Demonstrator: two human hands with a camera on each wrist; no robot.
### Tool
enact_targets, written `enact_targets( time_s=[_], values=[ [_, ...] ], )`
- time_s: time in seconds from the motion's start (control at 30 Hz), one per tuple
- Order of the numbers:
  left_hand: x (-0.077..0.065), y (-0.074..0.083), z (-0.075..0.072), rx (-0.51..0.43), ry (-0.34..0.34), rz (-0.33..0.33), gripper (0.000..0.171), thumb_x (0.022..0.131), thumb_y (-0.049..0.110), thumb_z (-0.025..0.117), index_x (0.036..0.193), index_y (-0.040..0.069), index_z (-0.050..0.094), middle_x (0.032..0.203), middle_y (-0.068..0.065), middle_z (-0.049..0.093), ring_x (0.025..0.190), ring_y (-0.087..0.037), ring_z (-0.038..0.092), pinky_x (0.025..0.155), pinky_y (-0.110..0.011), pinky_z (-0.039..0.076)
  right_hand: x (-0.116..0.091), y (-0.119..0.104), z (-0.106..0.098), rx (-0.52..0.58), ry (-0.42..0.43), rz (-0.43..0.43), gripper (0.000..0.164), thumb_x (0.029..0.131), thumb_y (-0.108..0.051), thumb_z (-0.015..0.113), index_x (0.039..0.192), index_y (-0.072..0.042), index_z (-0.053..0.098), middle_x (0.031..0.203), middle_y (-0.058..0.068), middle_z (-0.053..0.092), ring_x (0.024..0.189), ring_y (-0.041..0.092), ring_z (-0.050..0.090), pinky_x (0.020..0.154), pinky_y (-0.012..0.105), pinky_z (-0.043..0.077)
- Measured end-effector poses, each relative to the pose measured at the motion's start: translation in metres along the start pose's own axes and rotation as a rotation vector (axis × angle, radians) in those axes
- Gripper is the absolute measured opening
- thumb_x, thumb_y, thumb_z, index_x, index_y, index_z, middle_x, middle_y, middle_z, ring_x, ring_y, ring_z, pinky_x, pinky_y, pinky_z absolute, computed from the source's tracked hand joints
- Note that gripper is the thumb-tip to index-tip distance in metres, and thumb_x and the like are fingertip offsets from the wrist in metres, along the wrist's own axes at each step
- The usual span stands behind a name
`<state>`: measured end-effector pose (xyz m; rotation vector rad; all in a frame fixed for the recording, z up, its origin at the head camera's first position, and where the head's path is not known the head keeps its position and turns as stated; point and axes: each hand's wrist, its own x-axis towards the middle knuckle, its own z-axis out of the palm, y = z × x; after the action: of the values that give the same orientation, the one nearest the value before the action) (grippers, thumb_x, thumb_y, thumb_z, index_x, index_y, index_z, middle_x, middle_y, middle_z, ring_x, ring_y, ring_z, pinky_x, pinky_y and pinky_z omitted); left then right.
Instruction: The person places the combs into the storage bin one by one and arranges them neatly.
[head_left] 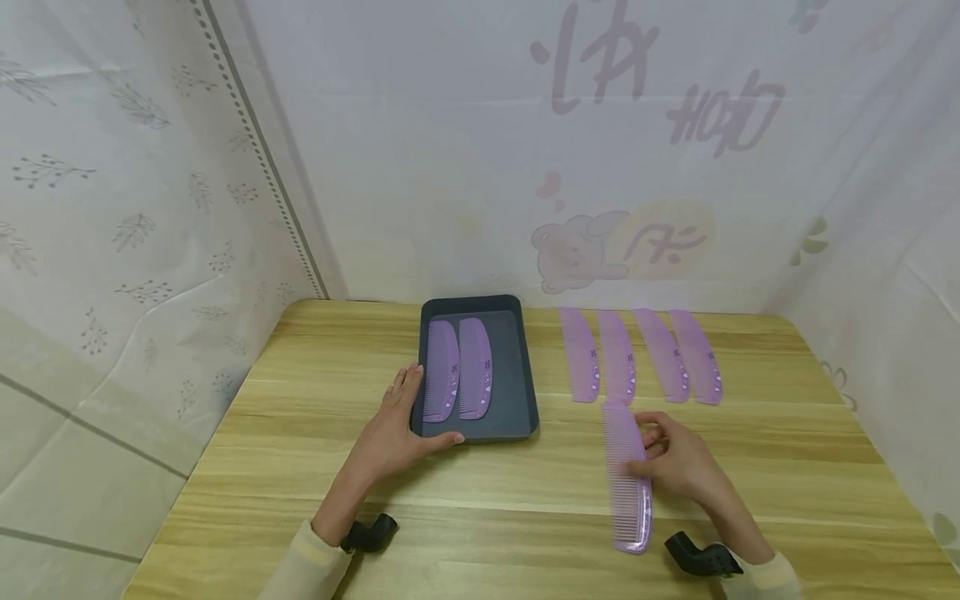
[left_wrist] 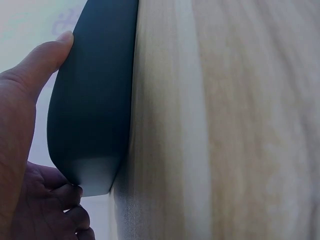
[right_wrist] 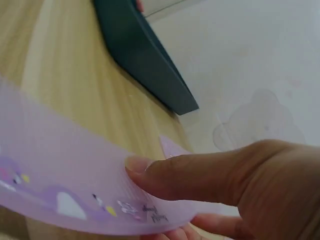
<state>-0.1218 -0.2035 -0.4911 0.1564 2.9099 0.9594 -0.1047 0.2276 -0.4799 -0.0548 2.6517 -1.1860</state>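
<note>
My right hand (head_left: 678, 457) holds a translucent purple comb (head_left: 626, 492), its thumb (right_wrist: 175, 172) lying across the near face and the other fingers behind. The comb is lengthwise toward me, teeth to the left. Against the near left corner of a dark grey tray (head_left: 513, 367) rests my left hand (head_left: 393, 429), thumb along the front rim and the other fingers spread along the left wall. Inside the tray, a purple comb (head_left: 442, 371) lies at the left wall, with another comb (head_left: 475, 368) beside it.
Several more purple combs (head_left: 617, 358) lie in a row right of the tray, toward the back of the wooden table (head_left: 480, 517). A pale printed cloth (head_left: 450, 167) hangs behind the table. Black wrist mounts (head_left: 701, 557) sit at both wrists.
</note>
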Motion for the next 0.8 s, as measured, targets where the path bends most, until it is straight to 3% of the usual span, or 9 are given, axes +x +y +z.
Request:
enact_targets(
  time_s=[0.4, 0.63, 0.8],
  values=[
    [-0.001, 0.002, -0.001, -0.004, 0.000, -0.004, 0.134, 0.070, 0.081, 0.075, 0.167, 0.018, 0.008, 0.174, -0.013, 0.007, 0.158, -0.047, 0.012, 0.118, -0.069, 0.031, 0.007, 0.018, -0.010, 0.293, -0.182, -0.083, 0.076, 0.086, -0.002, 0.076, 0.152, 0.003, 0.039, 0.110, 0.023, 0.061, 0.081, 0.016, 0.065, 0.066, 0.030, 0.059],
    [-0.001, 0.002, -0.002, -0.008, 0.004, 0.004, 0.133, 0.070, 0.080, 0.075, 0.167, 0.017, 0.009, 0.174, -0.014, 0.008, 0.158, -0.045, 0.012, 0.117, -0.069, 0.031, 0.009, 0.020, -0.011, 0.341, -0.231, -0.050, 0.074, 0.090, -0.001, 0.069, 0.156, -0.002, 0.036, 0.115, 0.025, 0.058, 0.088, 0.021, 0.067, 0.067, 0.036, 0.062],
    [-0.001, 0.001, -0.002, -0.008, 0.007, 0.007, 0.133, 0.070, 0.080, 0.076, 0.167, 0.017, 0.009, 0.174, -0.013, 0.009, 0.159, -0.044, 0.012, 0.117, -0.069, 0.032, 0.010, 0.021, -0.011, 0.362, -0.253, -0.088, 0.073, 0.092, -0.003, 0.069, 0.156, 0.000, 0.035, 0.120, 0.030, 0.056, 0.091, 0.024, 0.069, 0.067, 0.038, 0.062]
  ],
)
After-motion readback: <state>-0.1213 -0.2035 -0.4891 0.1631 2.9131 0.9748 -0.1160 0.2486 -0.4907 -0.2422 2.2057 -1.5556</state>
